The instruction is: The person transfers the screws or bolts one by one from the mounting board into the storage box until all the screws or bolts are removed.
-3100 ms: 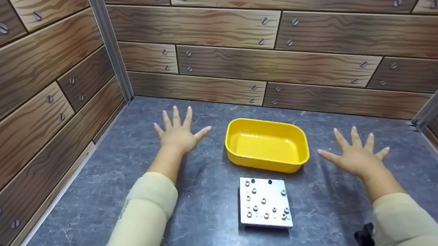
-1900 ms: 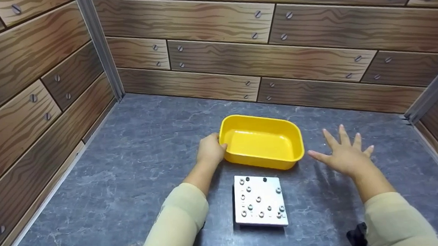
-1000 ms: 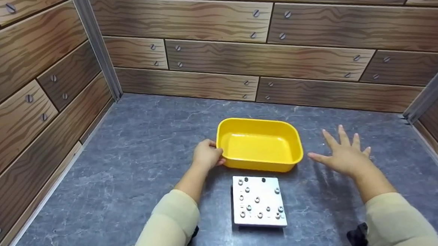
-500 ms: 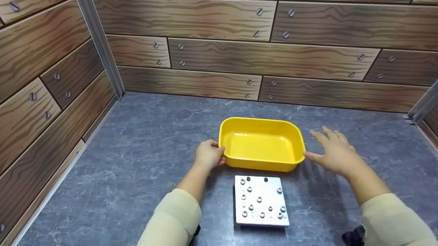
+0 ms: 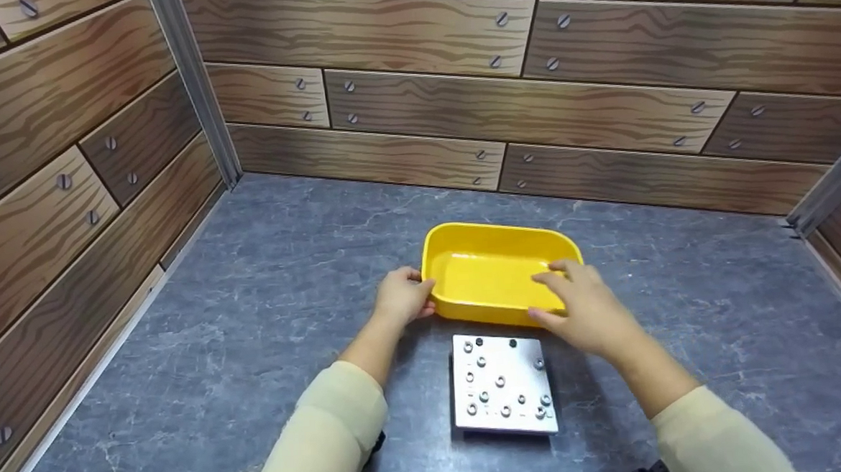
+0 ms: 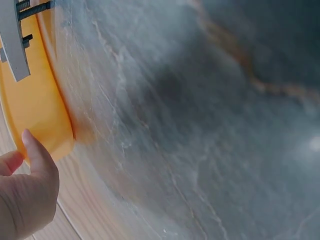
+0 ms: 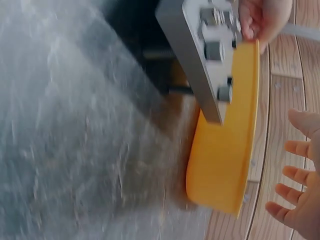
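Tray (image 5: 477,280) is gripped by my left hand (image 5: 398,297); right hand (image 5: 584,310) hovers loose-fingered, holding nothing; bolted plate (image 5: 504,393) lies untouched, most work, I judge, ahead.

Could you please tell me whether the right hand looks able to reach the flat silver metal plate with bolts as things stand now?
Probably yes: the right hand seems to hold nothing, the flat silver metal plate with bolts sits close by, and nothing visible blocks the way between them.
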{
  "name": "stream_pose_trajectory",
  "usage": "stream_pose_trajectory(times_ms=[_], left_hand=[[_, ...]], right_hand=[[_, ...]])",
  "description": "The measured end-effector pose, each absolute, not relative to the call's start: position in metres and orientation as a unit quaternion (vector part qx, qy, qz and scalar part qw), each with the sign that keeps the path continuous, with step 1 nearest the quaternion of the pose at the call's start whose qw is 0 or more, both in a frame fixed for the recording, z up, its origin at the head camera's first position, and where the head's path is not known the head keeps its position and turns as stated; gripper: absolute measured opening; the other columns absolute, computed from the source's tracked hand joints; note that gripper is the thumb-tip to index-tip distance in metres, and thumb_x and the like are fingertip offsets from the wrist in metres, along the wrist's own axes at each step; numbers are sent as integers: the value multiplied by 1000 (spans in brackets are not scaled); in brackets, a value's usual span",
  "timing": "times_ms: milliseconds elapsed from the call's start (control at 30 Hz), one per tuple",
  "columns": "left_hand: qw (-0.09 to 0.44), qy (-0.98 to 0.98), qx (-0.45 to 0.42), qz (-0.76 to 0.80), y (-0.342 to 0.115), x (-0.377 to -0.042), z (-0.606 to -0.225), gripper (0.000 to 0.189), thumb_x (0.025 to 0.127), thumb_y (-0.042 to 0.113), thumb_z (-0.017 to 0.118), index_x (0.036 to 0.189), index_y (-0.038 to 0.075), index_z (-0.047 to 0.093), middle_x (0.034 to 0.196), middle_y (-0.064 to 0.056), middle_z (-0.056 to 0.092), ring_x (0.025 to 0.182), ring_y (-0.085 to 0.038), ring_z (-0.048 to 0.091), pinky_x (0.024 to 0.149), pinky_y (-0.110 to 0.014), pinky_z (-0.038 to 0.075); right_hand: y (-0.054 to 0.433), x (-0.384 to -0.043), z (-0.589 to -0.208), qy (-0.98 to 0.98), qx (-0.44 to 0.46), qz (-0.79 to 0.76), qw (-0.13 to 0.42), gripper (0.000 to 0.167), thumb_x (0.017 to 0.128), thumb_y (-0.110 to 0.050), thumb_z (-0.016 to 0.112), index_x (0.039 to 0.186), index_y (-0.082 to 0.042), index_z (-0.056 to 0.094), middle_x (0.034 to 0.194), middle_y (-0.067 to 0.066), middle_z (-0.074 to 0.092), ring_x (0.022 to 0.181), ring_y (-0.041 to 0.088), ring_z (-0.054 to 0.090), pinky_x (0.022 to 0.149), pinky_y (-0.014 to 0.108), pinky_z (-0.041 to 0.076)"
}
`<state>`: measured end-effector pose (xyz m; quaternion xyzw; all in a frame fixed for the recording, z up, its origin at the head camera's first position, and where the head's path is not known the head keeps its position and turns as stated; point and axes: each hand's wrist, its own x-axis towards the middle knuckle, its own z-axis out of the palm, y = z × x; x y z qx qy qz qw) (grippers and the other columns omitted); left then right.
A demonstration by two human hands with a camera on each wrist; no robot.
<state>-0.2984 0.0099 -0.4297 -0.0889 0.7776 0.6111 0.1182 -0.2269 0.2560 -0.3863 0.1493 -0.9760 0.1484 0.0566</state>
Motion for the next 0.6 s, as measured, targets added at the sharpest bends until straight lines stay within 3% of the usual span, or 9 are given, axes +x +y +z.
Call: stream_pose_trajectory(times_ms=[233,400,600], left_hand=[[120,779,-87,609,9,-298,-431,27,89,14,58,111,-1,54,73,-9,56,53,-12,56,65,-33,59],[117,782,-89,606,9,-299,-431,24,89,14,58,108,0,55,76,-10,57,55,-12,57,64,-31,59],[109,788,-85,600,9,-299,-430,23,88,13,60,106,0,56,79,-12,58,55,-13,58,58,-26,58]], right_hand=[[237,-222,-397,-960,223,133,109,36,80,-29,69,109,-8,63,105,9,52,96,26,49,86,42,45],[227,-219,-407,-956,249,136,77,25,79,-22,71,98,-7,65,86,1,55,78,15,51,73,34,50],[219,-216,-421,-960,249,112,60,10,76,-15,73,82,-11,66,76,-3,55,71,13,50,65,31,49]])
